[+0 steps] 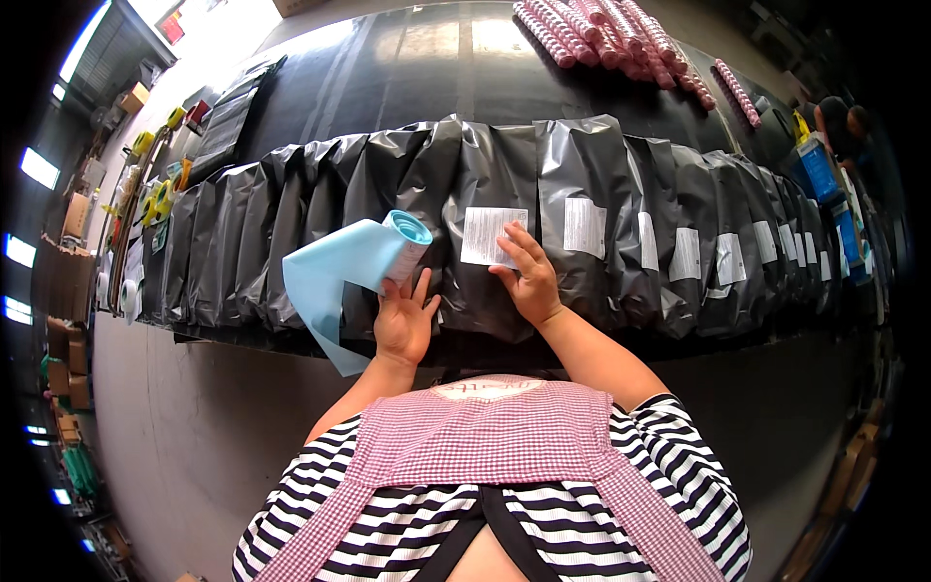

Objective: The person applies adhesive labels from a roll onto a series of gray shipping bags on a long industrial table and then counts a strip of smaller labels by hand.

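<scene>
A roll of light blue label backing (408, 229) is in my left hand (402, 328), whose fingers are at its lower end, some of them spread. A loose strip of blue backing (325, 267) trails from the roll to the left and down. On the black plastic bag (485, 165) in front of me lies a white printed label (482, 238). My right hand (529, 281) is open, its fingers stretched over the label's right edge. Beside it, to the right, stands another black bag (582, 160) with a white label (585, 228) on its front.
Several black bags stand in a row along the dark table (359, 87); those to the right bear labels, those to the left show none. Pink-and-white wrapped rolls (621, 39) are piled at the back. Yellow tape rolls (155, 204) sit at far left. Another person (839, 126) is at far right.
</scene>
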`<state>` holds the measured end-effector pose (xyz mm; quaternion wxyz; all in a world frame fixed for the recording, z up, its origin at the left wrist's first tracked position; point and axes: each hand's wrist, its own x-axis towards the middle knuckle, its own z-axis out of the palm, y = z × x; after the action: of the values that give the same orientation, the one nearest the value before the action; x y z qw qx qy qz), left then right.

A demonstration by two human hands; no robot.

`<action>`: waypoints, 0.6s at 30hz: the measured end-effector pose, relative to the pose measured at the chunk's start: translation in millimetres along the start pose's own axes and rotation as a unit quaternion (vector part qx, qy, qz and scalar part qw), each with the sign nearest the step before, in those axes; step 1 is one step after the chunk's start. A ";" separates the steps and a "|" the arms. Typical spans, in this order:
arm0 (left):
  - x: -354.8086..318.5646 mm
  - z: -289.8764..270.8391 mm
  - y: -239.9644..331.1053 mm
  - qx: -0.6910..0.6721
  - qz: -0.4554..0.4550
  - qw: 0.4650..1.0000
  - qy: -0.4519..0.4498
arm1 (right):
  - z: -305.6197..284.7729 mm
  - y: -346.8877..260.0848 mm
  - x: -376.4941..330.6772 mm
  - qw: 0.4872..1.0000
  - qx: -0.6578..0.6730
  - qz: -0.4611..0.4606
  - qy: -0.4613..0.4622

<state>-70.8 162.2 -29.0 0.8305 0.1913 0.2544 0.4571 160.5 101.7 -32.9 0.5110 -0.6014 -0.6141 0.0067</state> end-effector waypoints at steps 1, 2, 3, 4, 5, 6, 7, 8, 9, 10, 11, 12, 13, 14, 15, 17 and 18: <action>0.6 -0.8 -0.8 0.006 -0.001 1.000 -0.006 | 0.8 1.2 -0.3 1.000 -0.001 0.001 0.000; 0.8 -1.7 -1.5 0.005 -0.002 1.000 -0.006 | 1.7 2.6 0.0 1.000 -0.003 0.005 -0.012; 1.1 -0.8 -1.3 0.005 -0.004 1.000 -0.010 | 2.7 4.6 -0.4 1.000 -0.006 0.009 -0.023; 1.4 0.3 -1.0 0.005 -0.006 1.000 -0.013 | 2.2 6.2 -1.9 1.000 -0.007 0.009 -0.021; 1.3 1.4 -0.9 0.006 -0.008 1.000 -0.014 | 0.5 7.4 -4.1 0.997 -0.020 0.029 -0.061; 0.8 2.1 0.7 -0.001 -0.012 1.000 -0.013 | 0.6 7.0 -5.6 0.993 -0.032 0.049 -0.100; 0.8 2.5 2.2 -0.010 -0.017 1.000 -0.011 | -4.7 -2.8 -2.3 0.992 -0.037 0.054 -0.112; -0.1 2.6 4.2 -0.009 -0.018 1.000 -0.011 | -12.3 -13.9 -0.8 0.992 -0.037 0.055 -0.110; -2.7 5.3 6.9 -0.017 -0.022 1.000 -0.006 | -22.1 -25.9 0.4 0.975 -0.061 0.089 -0.196; -6.6 6.3 10.5 -0.026 -0.022 0.999 0.001 | -29.8 -38.5 5.8 0.948 -0.084 0.118 -0.283; -10.0 4.5 15.8 -0.028 -0.019 0.999 0.003 | -35.0 -50.4 14.2 0.932 -0.083 0.144 -0.321; -12.4 4.8 20.8 -0.030 -0.017 0.999 -0.029 | -33.3 -49.1 15.4 0.932 -0.085 0.145 -0.320; -13.9 6.7 24.0 -0.034 -0.018 0.997 -0.062 | -28.3 -44.8 18.2 0.966 -0.090 0.104 -0.218; -15.0 8.8 26.0 -0.036 -0.020 0.997 -0.063 | -21.5 -40.3 22.5 0.987 -0.093 0.062 -0.114; -15.6 11.8 28.1 -0.027 -0.017 0.997 -0.074 | -10.9 -35.9 31.0 0.986 -0.130 0.037 -0.099; -15.9 23.0 32.0 -0.011 -0.017 0.996 -0.090 | 28.2 -5.2 24.0 0.973 -0.121 0.117 -0.156; -17.1 25.0 33.6 -0.009 -0.016 0.996 -0.090 | 48.5 -0.5 21.1 0.960 -0.144 0.150 -0.185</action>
<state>-85.8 162.5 13.7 0.8588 0.2201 0.1775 0.4272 134.4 146.7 -42.6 0.2896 -0.7424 -0.5948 0.1056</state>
